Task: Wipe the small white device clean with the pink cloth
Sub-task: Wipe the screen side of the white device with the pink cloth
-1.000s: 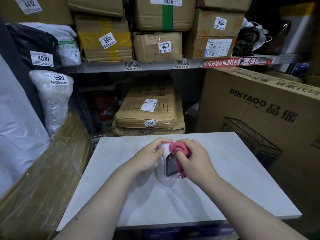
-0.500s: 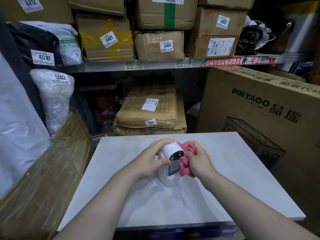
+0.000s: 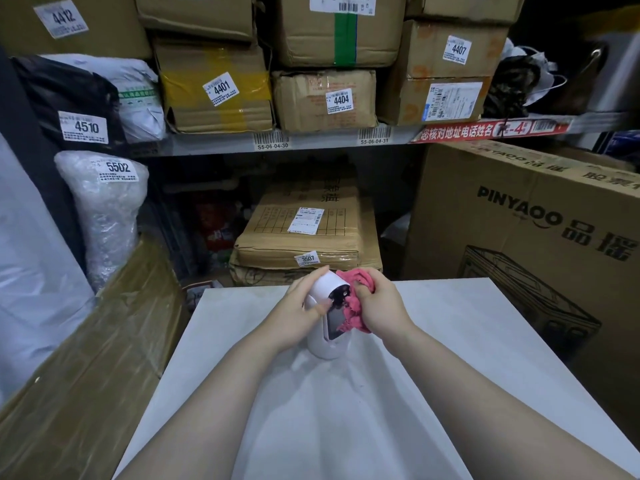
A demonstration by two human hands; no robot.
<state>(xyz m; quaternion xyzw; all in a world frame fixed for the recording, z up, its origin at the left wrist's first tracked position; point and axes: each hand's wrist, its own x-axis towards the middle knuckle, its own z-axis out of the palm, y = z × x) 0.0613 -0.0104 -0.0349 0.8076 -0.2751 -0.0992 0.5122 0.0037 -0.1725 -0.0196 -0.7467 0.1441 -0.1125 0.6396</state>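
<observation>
Item: small white device point(image 3: 325, 327), standing upright on the white tabletop point(image 3: 450, 341), near its far edge, dark screen facing the wearer.

Left hand point(image 3: 298, 317): wrapped around the device's left side and back, thumb on the front edge, steadying it.

Right hand point(image 3: 381, 310): clenched on the bunched pink cloth point(image 3: 353, 306), which is pressed against the device's right side and the edge of the screen.

Change noted: a second ago the cloth covered the rounded top and the right hand hid much of the front; the cloth has since slid off to the right flank, leaving the top and its dark lens area exposed.

Assessment: the top appears done and wiping is under way on the side. Left flank, back and base likely remain, so the task looks partway through.

Surroundings: labelled cardboard boxes point(image 3: 214, 88) on a shelf point(image 3: 311, 142) behind.
</observation>
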